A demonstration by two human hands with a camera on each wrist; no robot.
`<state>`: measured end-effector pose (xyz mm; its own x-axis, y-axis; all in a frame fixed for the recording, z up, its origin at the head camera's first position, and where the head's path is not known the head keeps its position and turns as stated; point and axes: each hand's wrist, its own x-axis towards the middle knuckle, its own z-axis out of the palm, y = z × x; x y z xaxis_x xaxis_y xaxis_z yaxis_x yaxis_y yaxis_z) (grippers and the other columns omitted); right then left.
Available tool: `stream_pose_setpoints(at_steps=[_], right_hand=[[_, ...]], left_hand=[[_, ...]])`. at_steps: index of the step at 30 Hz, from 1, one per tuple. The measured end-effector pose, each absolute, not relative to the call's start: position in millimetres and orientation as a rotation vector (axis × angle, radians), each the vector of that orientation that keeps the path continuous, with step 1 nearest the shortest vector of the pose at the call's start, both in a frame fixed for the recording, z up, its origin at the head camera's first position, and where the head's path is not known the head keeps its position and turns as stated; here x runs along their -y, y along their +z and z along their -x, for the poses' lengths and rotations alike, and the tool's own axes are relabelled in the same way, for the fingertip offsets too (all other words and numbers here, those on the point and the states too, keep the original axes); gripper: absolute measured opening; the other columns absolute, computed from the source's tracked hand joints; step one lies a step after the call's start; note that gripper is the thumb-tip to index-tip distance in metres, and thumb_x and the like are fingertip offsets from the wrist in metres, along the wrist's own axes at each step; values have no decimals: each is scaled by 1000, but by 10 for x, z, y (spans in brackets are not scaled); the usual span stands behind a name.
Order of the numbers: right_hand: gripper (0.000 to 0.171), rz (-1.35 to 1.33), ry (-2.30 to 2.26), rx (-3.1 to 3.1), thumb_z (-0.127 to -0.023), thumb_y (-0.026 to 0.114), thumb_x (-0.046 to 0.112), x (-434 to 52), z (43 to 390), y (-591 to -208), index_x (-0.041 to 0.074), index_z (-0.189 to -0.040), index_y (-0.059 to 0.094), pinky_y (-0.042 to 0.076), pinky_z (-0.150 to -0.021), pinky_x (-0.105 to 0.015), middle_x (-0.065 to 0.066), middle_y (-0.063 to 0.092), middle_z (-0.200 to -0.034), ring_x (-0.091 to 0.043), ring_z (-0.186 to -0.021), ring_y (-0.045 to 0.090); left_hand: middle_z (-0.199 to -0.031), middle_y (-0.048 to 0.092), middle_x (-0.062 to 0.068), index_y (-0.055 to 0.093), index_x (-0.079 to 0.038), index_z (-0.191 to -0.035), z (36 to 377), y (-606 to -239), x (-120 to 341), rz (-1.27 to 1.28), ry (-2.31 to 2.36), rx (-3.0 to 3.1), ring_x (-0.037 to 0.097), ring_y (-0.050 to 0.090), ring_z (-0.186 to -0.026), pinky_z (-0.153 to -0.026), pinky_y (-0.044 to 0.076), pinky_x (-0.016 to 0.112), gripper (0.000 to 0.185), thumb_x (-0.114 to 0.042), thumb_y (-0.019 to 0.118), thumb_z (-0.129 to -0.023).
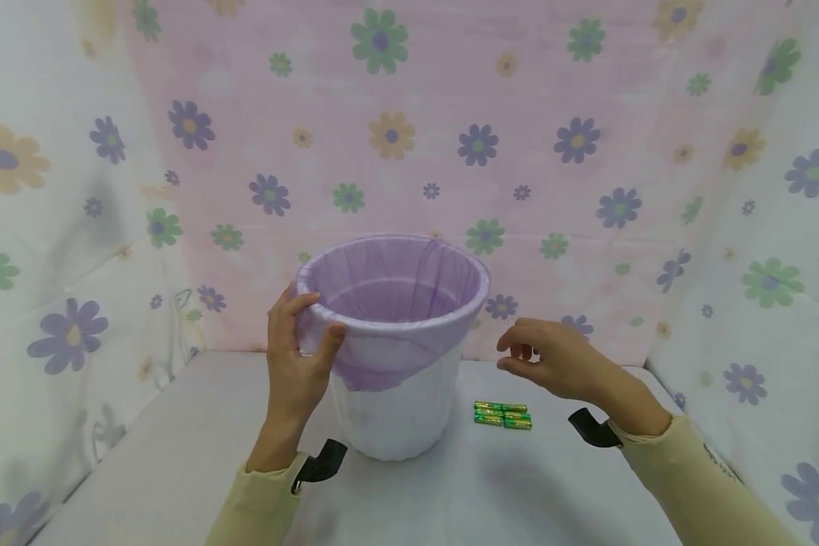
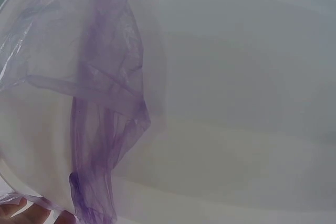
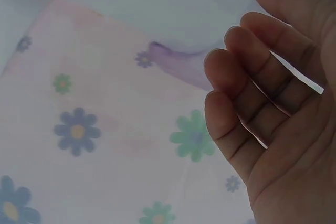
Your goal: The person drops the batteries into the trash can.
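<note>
A white bin (image 1: 396,428) stands on the table in the head view, lined with a thin purple trash bag (image 1: 382,356) folded down over its rim. My left hand (image 1: 296,371) grips the bin's left rim through the bag, thumb at the front and fingers around the side. In the left wrist view the bag's creased edge (image 2: 113,108) hangs against the white wall, with fingertips (image 2: 34,213) at the lower left. To the right of the bin, my right hand (image 1: 566,360) hovers with loosely bent fingers and holds nothing; its palm shows in the right wrist view.
Several green-and-gold batteries (image 1: 502,415) lie side by side on the white tabletop (image 1: 450,500), right of the bin and below my right hand. A flowered cloth (image 1: 409,174) rises behind the table and along both sides.
</note>
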<state>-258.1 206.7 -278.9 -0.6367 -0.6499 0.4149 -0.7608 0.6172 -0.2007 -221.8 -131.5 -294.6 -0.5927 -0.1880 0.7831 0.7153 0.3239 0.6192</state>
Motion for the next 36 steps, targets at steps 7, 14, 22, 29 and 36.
stream_pose_setpoints(at_steps=[7,14,22,29,36], right_hand=[[19,-1048,522,2699,-87,71,29,-2163,2645,-3176,18,-101,65,46,-66,-24,16,52,-85,-6,-77,50],[18,-975,551,2782,-86,72,28,-2257,2700,-3552,18,-100,66,46,-68,-26,16,54,-86,-8,-79,52],[19,-887,532,2849,-84,73,30,-2281,2769,-3877,19,-98,66,45,-67,-27,14,54,-84,-12,-78,54],[44,-800,581,3004,-76,77,44,-2313,2819,-4071,13,-107,67,47,-76,-39,5,60,-95,-17,-87,56],[53,-746,587,3046,-71,81,45,-2343,2876,-4216,13,-111,66,47,-82,-43,6,60,-100,-16,-92,56]], left_hand=[[-142,36,25,51,4,-121,2223,-2945,1300,466,-1366,1758,33,36,-128,-95,37,63,43,-5,70,-83],[-143,35,25,51,4,-121,2198,-2942,1296,456,-1381,1769,33,36,-128,-97,35,64,43,-3,68,-83],[-142,36,24,51,3,-121,2197,-2934,1292,468,-1368,1756,33,37,-128,-96,36,65,43,-4,68,-83],[-142,36,23,51,2,-121,2204,-2934,1287,468,-1379,1759,32,37,-127,-96,36,64,43,-6,69,-83],[-143,36,22,51,1,-122,2193,-2935,1288,465,-1378,1763,32,37,-127,-97,35,64,43,-6,69,-83]])
